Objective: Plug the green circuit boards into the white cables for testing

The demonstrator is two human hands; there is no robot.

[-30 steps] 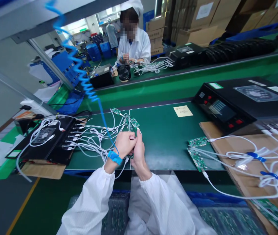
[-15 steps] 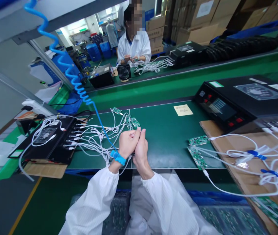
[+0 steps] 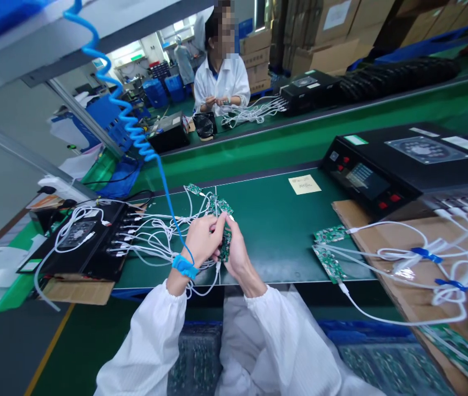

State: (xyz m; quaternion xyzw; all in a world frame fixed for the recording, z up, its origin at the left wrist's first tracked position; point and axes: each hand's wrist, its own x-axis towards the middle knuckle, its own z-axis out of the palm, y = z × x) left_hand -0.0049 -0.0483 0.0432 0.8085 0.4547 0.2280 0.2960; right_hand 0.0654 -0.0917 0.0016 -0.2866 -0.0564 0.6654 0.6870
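Between my two hands a small green circuit board (image 3: 225, 246) shows, partly covered by fingers. My left hand (image 3: 204, 237), with a blue wrist strap (image 3: 185, 267), is closed on it from the left. My right hand (image 3: 238, 252) is closed around its right side, thumb close to the left hand's fingertips. A small white piece shows at those fingertips, too small to name. At the board's lower end a white cable (image 3: 218, 270) comes out. Just beyond my hands lie more circuit boards (image 3: 220, 204) with white cables (image 3: 171, 226) attached.
On the left sits a black box (image 3: 93, 236) with cables plugged in; on the right a larger black tester (image 3: 407, 165). Circuit boards (image 3: 329, 263) lie beside cardboard (image 3: 365, 231). A yellow note (image 3: 304, 185) is on the bench. A blue coiled cord (image 3: 128, 124) hangs down. A co-worker (image 3: 222, 77) sits opposite.
My hands have opened apart a little, and the circuit board between them now shows. My left wrist has shifted slightly left. The view has tilted slightly.
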